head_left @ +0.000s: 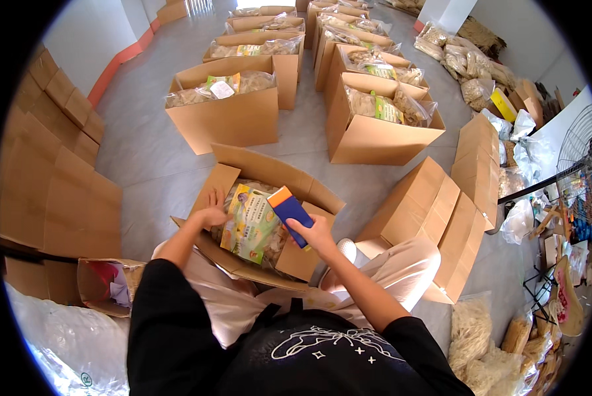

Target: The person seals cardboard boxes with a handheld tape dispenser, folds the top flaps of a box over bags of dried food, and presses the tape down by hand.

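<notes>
Clearly, I have the right hand (316, 234) wrapped around a blue box with an orange end (291, 216).
From my distant seat I see its fingers and thumb clasped on the box's lower part, the orange end tilted up and left, above the right side of an open carton (263, 166); the left hand (210, 212) is loosely spread at the carton's left side, beside a green-and-yellow printed package (250, 221), and I cannot tell whether it touches it; the package lies inside the carton, while beyond stand two rows of filled cartons (227, 124), with a brown carton (418, 204) to the right.
</notes>
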Available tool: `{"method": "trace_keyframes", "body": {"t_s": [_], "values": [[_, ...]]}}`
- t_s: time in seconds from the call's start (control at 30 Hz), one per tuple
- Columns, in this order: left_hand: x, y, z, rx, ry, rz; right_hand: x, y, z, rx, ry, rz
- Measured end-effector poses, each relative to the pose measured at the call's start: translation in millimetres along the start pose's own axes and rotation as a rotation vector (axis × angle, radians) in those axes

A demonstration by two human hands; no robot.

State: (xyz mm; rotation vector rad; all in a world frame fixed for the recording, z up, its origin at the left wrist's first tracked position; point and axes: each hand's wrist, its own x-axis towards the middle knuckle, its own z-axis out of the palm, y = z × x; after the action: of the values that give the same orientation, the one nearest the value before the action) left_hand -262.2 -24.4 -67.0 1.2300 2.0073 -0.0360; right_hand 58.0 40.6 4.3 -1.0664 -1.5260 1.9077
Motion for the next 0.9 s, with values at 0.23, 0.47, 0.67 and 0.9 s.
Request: {"method": "trace_keyframes", "body": {"t_s": [0.23,0.47,0.67,0.9], "values": [[-100.6,24.5,-63.8,0.501,-0.648,0.168,1.5,3.5,0.8,0.022,0.044,0.039],[-66.8,21.2,-63.0,0.527,-0.371,0.268,6.2,2.9,-5.1,0.056,0.124,0.02],[-59.9,50.1,-72.7,0.503,0.101,0.301,5.9,-5.7,-17.3,0.116,0.071,0.111],[-25.3,16.5,-32.0,0.323,0.385,0.413,-34.0,-37.3,-12.4,-0.065,0.137,-0.012]]}}
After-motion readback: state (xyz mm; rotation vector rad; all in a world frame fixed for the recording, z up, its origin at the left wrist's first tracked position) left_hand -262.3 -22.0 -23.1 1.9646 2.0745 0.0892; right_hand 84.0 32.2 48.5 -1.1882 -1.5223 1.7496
